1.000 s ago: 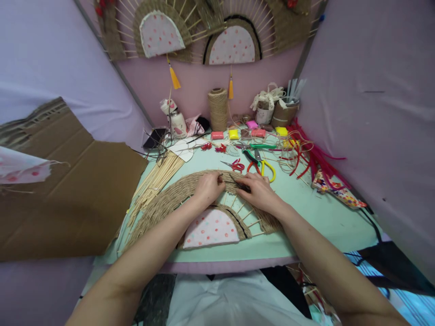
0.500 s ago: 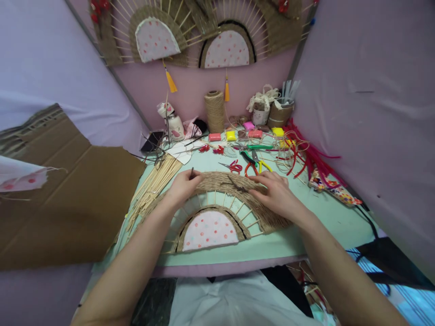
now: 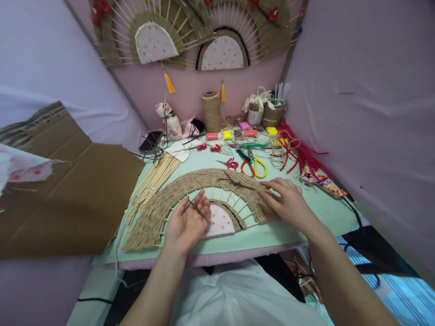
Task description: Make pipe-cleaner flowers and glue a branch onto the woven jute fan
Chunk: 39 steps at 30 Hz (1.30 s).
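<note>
A half-round woven jute fan [image 3: 176,192] with wooden spokes and a pink dotted fabric centre [image 3: 220,222] lies flat on the mint-green table [image 3: 326,213]. My left hand [image 3: 186,222] hovers palm-up over the fan's inner left part, its fingers loosely curled around a thin dark strand or tool [image 3: 196,208]. My right hand [image 3: 287,199] lies flat, fingers stretched, on the fan's right woven edge. A short dark thread piece [image 3: 238,182] lies on the top of the weave.
A bundle of thin wooden sticks [image 3: 154,177] lies left of the fan. Behind are red scissors [image 3: 230,164], pliers with yellow and red handles [image 3: 253,165], a twine spool [image 3: 211,111], clay blocks, cups and red pipe cleaners [image 3: 302,151]. Cardboard [image 3: 68,199] leans at left.
My left hand left the fan's top edge and came back toward me, turning palm-up with the thin dark strand. My right hand slid right along the weave and flattened.
</note>
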Tool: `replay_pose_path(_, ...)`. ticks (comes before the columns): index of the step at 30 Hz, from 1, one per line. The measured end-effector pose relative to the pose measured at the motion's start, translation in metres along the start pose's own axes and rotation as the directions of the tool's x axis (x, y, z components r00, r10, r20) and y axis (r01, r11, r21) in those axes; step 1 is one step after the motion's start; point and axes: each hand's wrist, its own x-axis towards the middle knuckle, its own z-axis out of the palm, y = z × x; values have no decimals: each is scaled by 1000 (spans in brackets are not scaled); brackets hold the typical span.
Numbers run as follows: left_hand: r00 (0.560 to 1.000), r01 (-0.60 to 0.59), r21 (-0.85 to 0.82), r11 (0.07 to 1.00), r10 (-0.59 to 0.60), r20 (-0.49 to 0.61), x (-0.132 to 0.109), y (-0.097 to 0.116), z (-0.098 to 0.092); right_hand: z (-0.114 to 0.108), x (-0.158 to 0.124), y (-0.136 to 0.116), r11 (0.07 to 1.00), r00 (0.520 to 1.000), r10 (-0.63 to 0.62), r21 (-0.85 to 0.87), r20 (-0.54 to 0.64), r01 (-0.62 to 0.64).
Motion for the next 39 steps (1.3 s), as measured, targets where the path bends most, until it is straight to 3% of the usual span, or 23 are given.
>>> replay_pose_path(6, 992, 2, -54, 999, 5, 129, 4, -27, 9, 4, -13, -25, 989, 998, -62, 131, -12, 63)
replay_pose_path(11, 989, -22, -26, 999, 25, 144, 8, -45, 14, 12, -24, -56, 956, 990, -141, 261, 6, 135)
replay_pose_path(16, 983, -87, -45, 995, 93, 158, 13, -55, 16, 24, -30, -74, 955, 993, -100, 286, 67, 77)
replay_pose_path(25, 986, -101, -135, 986, 118, 121, 10, -62, 17, 37, -35, -72, 949, 992, -85, 310, 91, 53)
replay_pose_path(28, 990, -105, -128, 986, 116, 83, 10, -53, 10, 28, -31, -63, 948, 989, -116, 306, 88, 84)
replay_pose_path(31, 994, -108, 18, 994, 108, 9, 11, -38, 1, 9, -25, -49, 943, 978, -185, 295, 91, 151)
replay_pose_path(33, 998, -54, 225, 973, 46, 42, 9, -30, -3, -8, -20, -41, 923, 952, -268, 323, 151, 208)
replay_pose_path(35, 985, 38, 447, 894, -108, 132, 5, -28, -3, -25, -17, -37, 891, 892, -364, 379, 267, 250)
replay_pose_path(39, 865, 188, 707, 681, -456, 210, -4, -38, 2, -45, -15, -40, 836, 763, -497, 465, 414, 292)
